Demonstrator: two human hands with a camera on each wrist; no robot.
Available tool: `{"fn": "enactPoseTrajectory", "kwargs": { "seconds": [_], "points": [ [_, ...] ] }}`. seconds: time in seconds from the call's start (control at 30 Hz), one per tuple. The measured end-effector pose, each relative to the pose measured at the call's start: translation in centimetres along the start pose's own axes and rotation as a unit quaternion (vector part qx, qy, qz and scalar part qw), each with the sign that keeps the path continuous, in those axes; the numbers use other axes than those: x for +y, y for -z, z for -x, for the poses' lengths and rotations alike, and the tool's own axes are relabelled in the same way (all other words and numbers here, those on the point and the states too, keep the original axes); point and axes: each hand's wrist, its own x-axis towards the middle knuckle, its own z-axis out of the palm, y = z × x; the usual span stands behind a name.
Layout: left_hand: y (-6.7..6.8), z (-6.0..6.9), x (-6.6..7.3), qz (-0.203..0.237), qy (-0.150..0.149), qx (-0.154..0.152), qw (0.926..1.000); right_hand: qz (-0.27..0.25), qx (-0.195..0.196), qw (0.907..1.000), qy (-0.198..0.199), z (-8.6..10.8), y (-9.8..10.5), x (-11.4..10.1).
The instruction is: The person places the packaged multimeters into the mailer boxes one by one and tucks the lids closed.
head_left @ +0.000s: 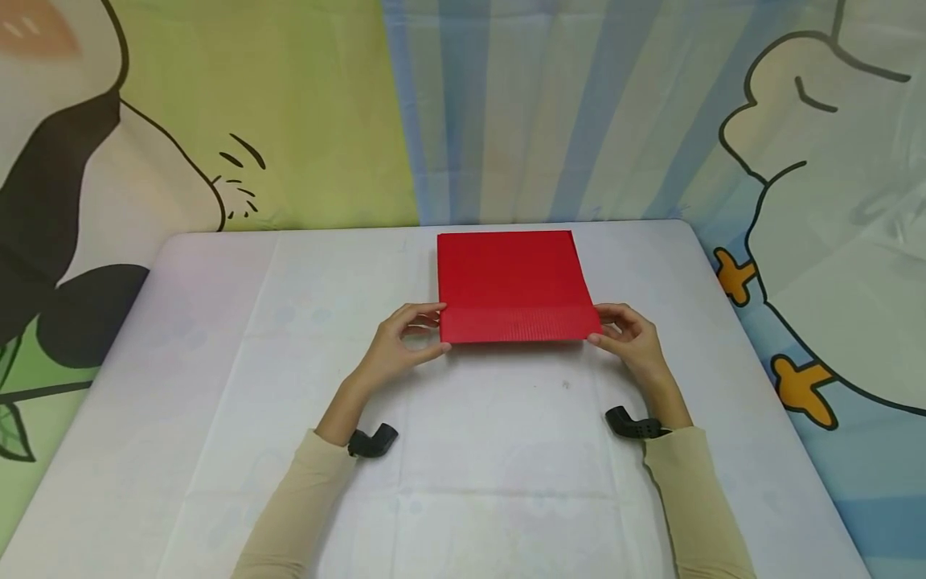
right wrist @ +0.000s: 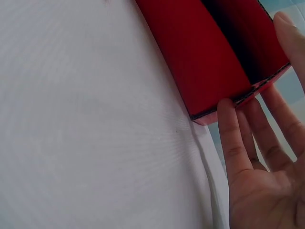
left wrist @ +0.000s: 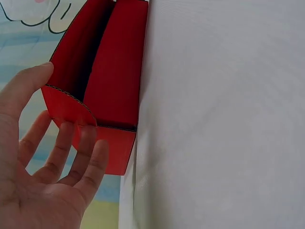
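A red cardboard box (head_left: 510,277) lies on the white-covered table, its broad lid facing up. In both wrist views a dark gap shows between the lid (left wrist: 78,52) and the front wall (left wrist: 119,67), so the lid stands slightly raised along the near side. My left hand (head_left: 401,339) holds the near left corner, thumb at the lid's front edge and fingers against the side. At the near right corner my right hand (head_left: 628,334) holds the box in much the same way, its fingers (right wrist: 233,143) touching the side. The inside of the box is hidden.
The white tablecloth (head_left: 506,482) spreads around the box, with the table's far edge just behind it. A printed curtain (head_left: 289,121) hangs beyond the table. Black wrist cameras (head_left: 372,441) sit on both wrists, below beige sleeves (head_left: 300,507).
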Motion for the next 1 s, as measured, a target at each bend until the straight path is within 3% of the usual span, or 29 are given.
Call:
{"fn": "enactPoseTrajectory", "kwargs": {
  "seconds": [0.3,0.53,0.77,0.87,1.0],
  "points": [
    [0.5,-0.4,0.5,0.035,0.057,-0.026,0.9974,0.004,0.006,0.9999,0.010,-0.1,0.0,-0.3],
    [0.8,-0.6,0.8,0.019,0.058,-0.039,0.9974,0.014,0.008,0.9999,-0.002,0.1,-0.3,-0.4],
    [1.1,-0.6,3.0,0.045,0.071,-0.040,0.9957,0.007,0.008,0.9999,0.005,0.2,-0.6,-0.4],
    [1.0,-0.7,2.6,0.053,0.069,-0.037,0.9956,0.014,0.022,0.9996,0.015,0.3,-0.7,-0.4],
    [0.6,-0.7,1.1,0.055,0.060,-0.033,0.9961,0.044,0.063,0.9969,0.019,0.2,-0.7,-0.2]
  ]
}}
